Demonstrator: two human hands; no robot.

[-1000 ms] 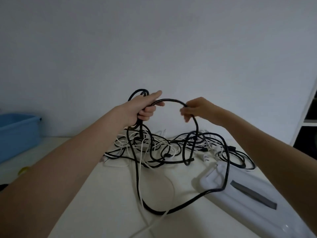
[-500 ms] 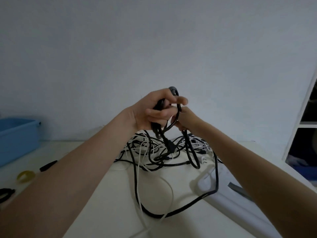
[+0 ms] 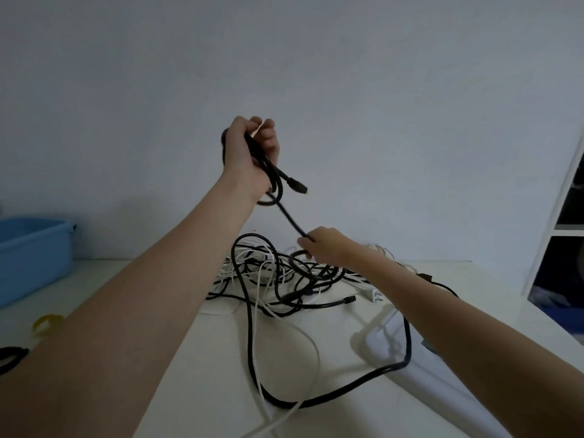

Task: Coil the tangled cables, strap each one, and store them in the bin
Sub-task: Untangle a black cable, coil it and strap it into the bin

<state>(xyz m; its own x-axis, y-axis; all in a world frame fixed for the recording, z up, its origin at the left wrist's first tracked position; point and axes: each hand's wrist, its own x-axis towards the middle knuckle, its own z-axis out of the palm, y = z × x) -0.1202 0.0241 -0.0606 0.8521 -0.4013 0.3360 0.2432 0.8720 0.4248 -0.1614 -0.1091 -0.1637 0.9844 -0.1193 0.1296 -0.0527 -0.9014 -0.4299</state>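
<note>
Above the counter [image 3: 196, 358], the left hand [image 3: 249, 153] is raised high, its fingers [image 3: 268, 139] curled round a few loops of black cable [image 3: 289, 216]; the gathered loops hang below the wrist, and a plug end [image 3: 298, 186] sticks out to the right of the hand. From this small coil the cable runs taut, down and to the right, to the right hand [image 3: 325, 245], whose fingers pinch it just above the tangle [image 3: 284, 273]. Below that pinch the same cable seems to curl into a small loop before it disappears among the others.

The tangle lies on the counter near the wall: black and white cables crossed over one another, with a black plug [image 3: 347, 299] poking out on its right side. One long black strand sweeps forward from the heap in a wide bend toward the near edge and back up to the right, passing over a white power strip [image 3: 376, 295] area and a long white object [image 3: 426, 368] that lies diagonally at the right. A thin white cable [image 3: 311, 349] loops forward beside it.

At the far left stands the blue bin [image 3: 34, 251], well apart from the tangle. Near the left forearm lie a yellow ring [image 3: 47, 322] and, at the frame edge, a dark coiled thing [image 3: 11, 355]; what they are I cannot tell for sure.
</note>
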